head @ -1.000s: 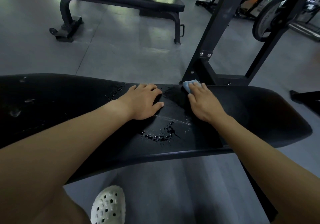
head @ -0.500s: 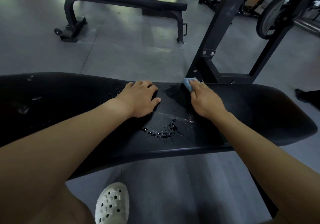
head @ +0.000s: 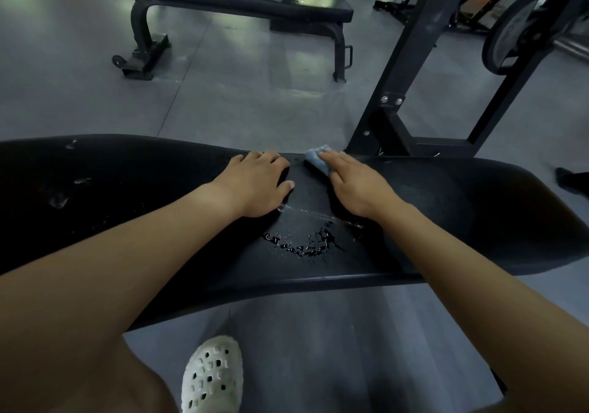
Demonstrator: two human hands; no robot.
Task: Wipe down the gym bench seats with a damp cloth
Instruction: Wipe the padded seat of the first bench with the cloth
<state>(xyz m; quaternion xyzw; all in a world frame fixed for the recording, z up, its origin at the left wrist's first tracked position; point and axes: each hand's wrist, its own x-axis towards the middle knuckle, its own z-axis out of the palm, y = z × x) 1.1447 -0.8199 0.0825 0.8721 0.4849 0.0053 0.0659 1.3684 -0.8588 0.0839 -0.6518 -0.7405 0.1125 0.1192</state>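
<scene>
Bench seat point(head: 478, 215), left hand point(head: 255, 186) flat and bare, right hand point(head: 357, 186) flat atop blue cloth point(head: 315, 159) (puddle point(head: 302, 243) nearby)

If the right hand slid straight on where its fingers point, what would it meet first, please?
The blue cloth under the right hand lies at the bench pad's far edge; beyond looks free, probably missing the rack.

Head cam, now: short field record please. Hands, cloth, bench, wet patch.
left hand: rests flat on the black padded bench seat, holds nothing
right hand: straight fingers press the folded light-blue cloth at the seat's far edge
wet patch: beaded water droplets toward the seat's near edge, between the forearms
background: second black flat bench on the grey floor
</scene>
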